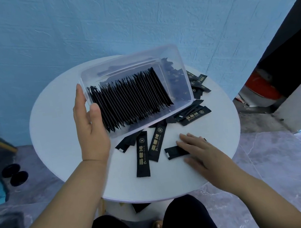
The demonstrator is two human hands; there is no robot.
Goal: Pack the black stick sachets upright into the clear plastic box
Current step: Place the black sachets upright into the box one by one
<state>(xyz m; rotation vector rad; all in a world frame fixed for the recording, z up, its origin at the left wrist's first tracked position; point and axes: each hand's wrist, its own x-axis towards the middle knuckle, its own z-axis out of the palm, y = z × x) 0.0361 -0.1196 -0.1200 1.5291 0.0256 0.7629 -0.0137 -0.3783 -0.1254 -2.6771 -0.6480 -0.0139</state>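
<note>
Holding clear plastic box (129,57) tilted over worktop (60,127) w/ left hand (89,127) gripping its end, mid-pack; right hand (200,151) fingers (190,139) flat on loose sachet (173,152), not yet grasped, so next: pinch, slot upright.

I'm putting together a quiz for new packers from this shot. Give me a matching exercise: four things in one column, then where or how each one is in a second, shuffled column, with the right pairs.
Things
1. left hand
2. right hand
3. packed sachets
4. gold-printed sachet

States
A. lies flat on the white table, between the hands
B. grips one end of the clear plastic box
C. stand on edge in a row inside the box
D. rests, fingers straight, on a loose sachet

Pairs: 1-B, 2-D, 3-C, 4-A
</note>
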